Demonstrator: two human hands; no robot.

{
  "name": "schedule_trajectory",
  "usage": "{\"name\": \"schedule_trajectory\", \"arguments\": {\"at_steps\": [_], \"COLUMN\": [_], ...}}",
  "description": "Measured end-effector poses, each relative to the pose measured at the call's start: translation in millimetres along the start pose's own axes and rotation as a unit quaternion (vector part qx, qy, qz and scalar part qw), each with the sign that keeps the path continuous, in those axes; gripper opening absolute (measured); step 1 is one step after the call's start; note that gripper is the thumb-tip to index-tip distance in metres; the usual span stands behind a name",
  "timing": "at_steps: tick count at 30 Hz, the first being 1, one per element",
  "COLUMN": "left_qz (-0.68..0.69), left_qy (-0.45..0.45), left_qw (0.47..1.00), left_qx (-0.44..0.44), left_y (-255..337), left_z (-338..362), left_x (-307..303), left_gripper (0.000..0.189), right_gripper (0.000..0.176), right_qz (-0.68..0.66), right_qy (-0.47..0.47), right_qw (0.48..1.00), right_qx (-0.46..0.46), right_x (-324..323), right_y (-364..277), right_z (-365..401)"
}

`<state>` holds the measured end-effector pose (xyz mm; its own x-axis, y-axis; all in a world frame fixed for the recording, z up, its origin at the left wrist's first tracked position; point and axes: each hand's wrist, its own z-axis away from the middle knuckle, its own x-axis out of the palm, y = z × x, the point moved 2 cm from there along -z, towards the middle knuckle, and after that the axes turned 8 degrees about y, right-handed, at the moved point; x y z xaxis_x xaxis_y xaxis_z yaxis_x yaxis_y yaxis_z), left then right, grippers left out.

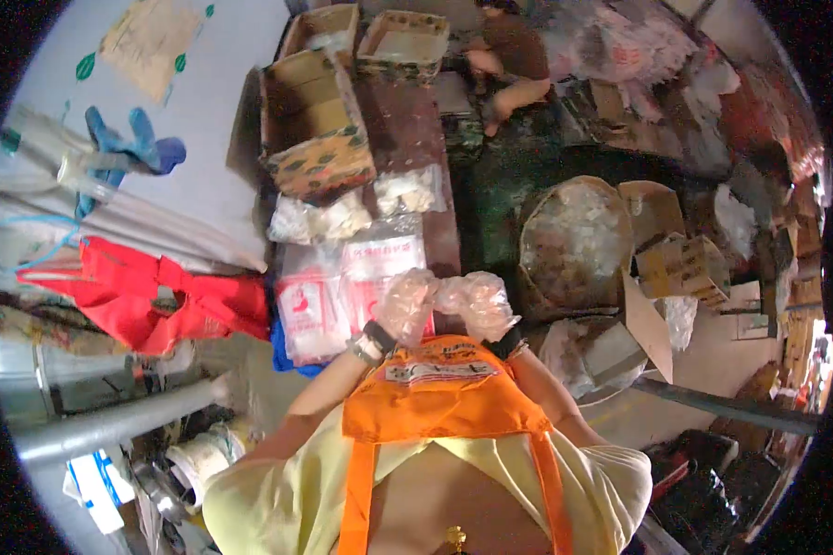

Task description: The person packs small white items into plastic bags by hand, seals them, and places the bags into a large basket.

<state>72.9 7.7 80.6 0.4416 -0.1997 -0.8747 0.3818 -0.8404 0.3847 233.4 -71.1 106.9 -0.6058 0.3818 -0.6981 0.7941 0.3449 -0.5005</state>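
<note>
My left hand (405, 303) and my right hand (487, 305) are close together above the table's near edge, in front of my orange apron (449, 398). Clear, crinkled plastic gloves cover both. The fingers look curled inward around a small, pale, blurred bit (451, 294) between them; what it is cannot be made out. Left of my left hand lies a pile of flat clear bags with red print (313, 316). Farther back on the table sit a plastic bag of pale pieces (319, 218) and a smaller similar bag (407, 191).
An open carton (315, 120) stands at the table's back left, with another box (403, 46) behind it. To the right is a round, lined container (576, 242) of clear plastic. A person (514, 55) sits at the back. Red fabric (157, 296) hangs at left.
</note>
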Motion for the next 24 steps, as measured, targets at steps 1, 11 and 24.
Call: {"name": "schedule_trajectory", "arguments": {"at_steps": [1,11,24], "left_qz": [0.003,0.101,0.041], "left_qy": [-0.003,0.018,0.054], "left_qw": [1.000,0.994,0.996], "left_qx": [0.002,-0.039,-0.052], "left_y": [-4.2,-27.1,-14.4], "left_z": [0.9,16.0,12.6], "left_x": [4.4,30.4,8.9], "left_gripper": [0.027,0.026,0.026], "right_gripper": [0.014,0.013,0.008], "right_qz": [-0.043,0.007,0.103], "right_qy": [-0.005,0.055,0.156], "right_qw": [0.999,0.990,0.979], "right_qx": [0.032,0.128,0.076], "right_x": [3.6,7.3,-2.5], "right_y": [2.7,38.5,39.5], "right_z": [1.4,49.1,67.4]}}
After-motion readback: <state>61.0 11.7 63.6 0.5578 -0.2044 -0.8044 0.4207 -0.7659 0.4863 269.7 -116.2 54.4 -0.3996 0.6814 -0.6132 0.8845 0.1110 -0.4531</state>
